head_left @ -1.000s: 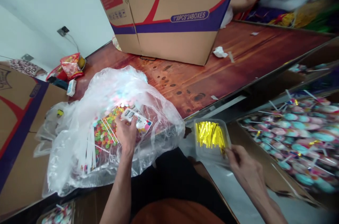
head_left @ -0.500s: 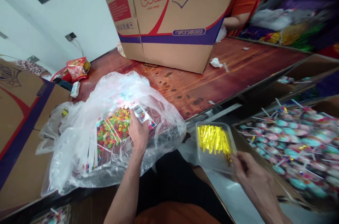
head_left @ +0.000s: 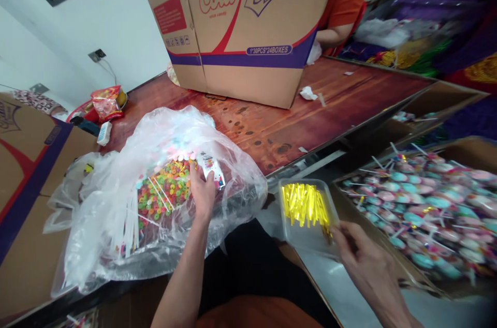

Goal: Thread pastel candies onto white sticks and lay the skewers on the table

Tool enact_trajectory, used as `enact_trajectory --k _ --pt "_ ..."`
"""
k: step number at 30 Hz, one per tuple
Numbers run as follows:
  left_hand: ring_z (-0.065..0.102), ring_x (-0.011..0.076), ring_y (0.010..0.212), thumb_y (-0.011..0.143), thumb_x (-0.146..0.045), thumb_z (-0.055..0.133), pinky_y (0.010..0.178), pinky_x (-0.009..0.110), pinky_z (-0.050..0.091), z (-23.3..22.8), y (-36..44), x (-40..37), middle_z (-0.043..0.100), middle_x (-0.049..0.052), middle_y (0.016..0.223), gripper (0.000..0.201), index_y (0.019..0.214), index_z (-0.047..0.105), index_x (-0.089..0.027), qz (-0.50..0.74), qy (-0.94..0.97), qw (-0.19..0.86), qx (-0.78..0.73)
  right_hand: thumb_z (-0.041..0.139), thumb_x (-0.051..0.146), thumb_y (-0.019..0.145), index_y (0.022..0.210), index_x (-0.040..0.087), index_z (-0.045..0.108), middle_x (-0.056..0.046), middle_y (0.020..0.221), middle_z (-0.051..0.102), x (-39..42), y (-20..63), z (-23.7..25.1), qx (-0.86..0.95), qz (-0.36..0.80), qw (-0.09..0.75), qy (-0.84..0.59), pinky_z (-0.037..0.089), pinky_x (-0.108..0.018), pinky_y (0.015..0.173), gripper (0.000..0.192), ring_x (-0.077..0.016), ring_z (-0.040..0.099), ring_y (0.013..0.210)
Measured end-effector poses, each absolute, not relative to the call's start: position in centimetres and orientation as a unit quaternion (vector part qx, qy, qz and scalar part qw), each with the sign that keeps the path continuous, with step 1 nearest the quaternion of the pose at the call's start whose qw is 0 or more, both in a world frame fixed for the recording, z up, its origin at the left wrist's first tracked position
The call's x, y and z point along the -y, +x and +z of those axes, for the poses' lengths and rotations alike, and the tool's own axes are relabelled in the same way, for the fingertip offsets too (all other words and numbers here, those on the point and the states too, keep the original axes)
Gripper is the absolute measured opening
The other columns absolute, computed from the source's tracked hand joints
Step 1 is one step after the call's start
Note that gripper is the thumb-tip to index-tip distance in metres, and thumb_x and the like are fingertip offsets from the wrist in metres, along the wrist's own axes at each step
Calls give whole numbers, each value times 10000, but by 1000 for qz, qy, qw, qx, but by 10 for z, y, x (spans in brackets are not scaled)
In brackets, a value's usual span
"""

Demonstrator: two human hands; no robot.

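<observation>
My left hand (head_left: 202, 191) rests over the candies in a clear plastic bag spread on the table, thumb and forefinger apart. Under and beside it lie small ring-shaped candies (head_left: 163, 191) in green, orange and red, with white sticks (head_left: 157, 194) across them. A printed white packet (head_left: 213, 168) lies just beyond the thumb. On the right, my right hand (head_left: 363, 253) is closed in a pinch at the right wall of a clear plastic tray (head_left: 298, 240). Gold twist ties (head_left: 305, 204) fill the tray's far part. Whatever sits between those fingertips is hidden.
A large carton (head_left: 240, 33) stands at the back of the table (head_left: 267, 136); another carton (head_left: 27, 173) is at left. Wrapped lollipops (head_left: 427, 209) fill a box at right. Crumpled paper (head_left: 308, 93) lies near a co-worker's arm (head_left: 334, 35) and orange sleeve.
The whole view has shifted slightly, moving most things left in the picture. The white packet by my left hand has turned more upright. My right hand stays at the tray's edge.
</observation>
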State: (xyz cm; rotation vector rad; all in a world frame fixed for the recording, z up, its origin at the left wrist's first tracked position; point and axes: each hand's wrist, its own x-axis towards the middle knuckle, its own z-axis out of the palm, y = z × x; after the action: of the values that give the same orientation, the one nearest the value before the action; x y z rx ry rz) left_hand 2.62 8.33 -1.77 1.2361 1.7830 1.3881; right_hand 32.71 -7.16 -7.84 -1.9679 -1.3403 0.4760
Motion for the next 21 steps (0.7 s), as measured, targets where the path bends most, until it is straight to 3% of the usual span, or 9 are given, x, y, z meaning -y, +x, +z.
enact_trajectory --k 5,11,16,18,21 --pt "689 149 778 755 -278 706 701 255 550 2 10 -69 745 58 983 418 1149 665 -144 604 364 375 -602 495 576 867 902 216 647 -65 758 731 77 337 -62 509 175 368 -759 509 -297 559 393 -212 687 610" --pt "655 75 686 608 -223 866 649 165 538 46 12 -38 740 -10 875 377 952 723 -168 665 281 448 -528 511 473 911 889 219 641 -34 729 707 77 324 -35 549 175 387 -720 498 -263 584 287 -172 656 595" --pt "651 88 684 697 -256 831 627 181 549 55 73 -9 733 10 935 356 1023 708 -186 555 324 588 -492 476 360 938 836 211 602 -8 660 655 73 303 -33 568 184 386 -703 457 -251 585 219 -148 603 561" --pt "671 120 746 793 -277 746 676 224 566 39 104 2 730 46 1028 353 1127 674 -190 473 366 638 -486 470 347 938 806 210 577 -1 639 626 75 297 -38 559 190 386 -709 438 -250 575 217 -147 590 561" --pt "697 205 906 837 -210 635 809 313 580 0 140 17 711 95 1060 432 1264 587 -165 390 443 625 -511 459 354 940 787 211 553 8 623 592 80 290 -46 524 203 393 -727 423 -251 562 230 -147 562 549"
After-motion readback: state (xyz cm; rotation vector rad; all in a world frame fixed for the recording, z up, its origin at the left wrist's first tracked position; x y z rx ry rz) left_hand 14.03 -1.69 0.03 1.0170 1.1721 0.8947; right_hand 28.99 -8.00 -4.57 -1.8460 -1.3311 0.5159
